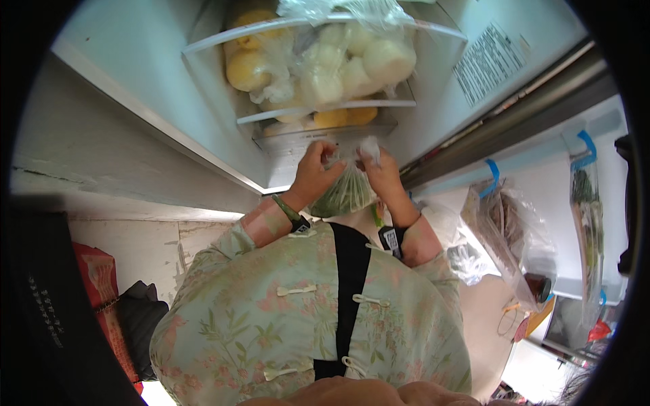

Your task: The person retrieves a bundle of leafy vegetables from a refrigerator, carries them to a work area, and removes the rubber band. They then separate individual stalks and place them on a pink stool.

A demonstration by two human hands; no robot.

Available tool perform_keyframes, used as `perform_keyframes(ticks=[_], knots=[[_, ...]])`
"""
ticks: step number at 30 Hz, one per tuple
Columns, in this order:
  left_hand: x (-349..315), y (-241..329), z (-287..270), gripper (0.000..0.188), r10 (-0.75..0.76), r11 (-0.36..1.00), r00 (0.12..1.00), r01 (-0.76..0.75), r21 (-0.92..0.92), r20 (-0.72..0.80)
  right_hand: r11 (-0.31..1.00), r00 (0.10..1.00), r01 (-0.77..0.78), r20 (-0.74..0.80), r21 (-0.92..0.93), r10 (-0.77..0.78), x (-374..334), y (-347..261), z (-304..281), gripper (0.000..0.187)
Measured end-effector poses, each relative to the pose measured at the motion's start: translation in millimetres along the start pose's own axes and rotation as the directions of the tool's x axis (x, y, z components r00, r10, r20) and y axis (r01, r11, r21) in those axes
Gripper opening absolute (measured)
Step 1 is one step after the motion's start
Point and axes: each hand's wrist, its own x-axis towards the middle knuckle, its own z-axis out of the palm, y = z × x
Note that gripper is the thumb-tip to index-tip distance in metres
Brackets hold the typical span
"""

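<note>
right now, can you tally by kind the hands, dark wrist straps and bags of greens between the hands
Hands: 2 (left hand, right hand)
Dark wrist straps: 2
Bag of greens: 1
Total: 5

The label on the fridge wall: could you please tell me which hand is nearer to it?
Right: the right hand, at the bag, is below and left of the label in view; the left hand, also there, is farther left.

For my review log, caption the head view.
Left hand and right hand grip a bag of greens before an open refrigerator.
</note>
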Motion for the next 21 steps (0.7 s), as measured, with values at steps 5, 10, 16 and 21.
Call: perform_keyframes(ticks=[5, 10, 16, 21], knots=[[-1.3, -9.0, 19.2, 0.021, -0.060, 0.909, 0.913, 0.217, -0.356, 0.402, 0.825, 0.957, -0.287, 0.119, 0.486, 0.263, 6.0, 6.9, -0.6, 0.030], [-3.0, -18.3, 24.7, 0.018, -0.081, 0.881, 0.932, 0.232, -0.412, 0.353, 0.653, 0.887, -0.415, 0.122, 0.633, 0.445, 7.5, 0.1, -1.7, 0.026], [1.9, -25.8, 28.2, 0.017, -0.185, 0.825, 0.907, 0.353, -0.442, 0.378, 0.984, 0.978, -0.006, -0.203, 0.177, 0.042, -12.4, -7.4, -4.2, 0.012], [4.0, -28.1, 29.6, 0.013, -0.138, 0.861, 0.910, 0.306, -0.407, 0.391, 0.932, 0.938, 0.278, -0.145, -0.233, -0.316, -9.7, -7.3, 3.6, 0.013]])
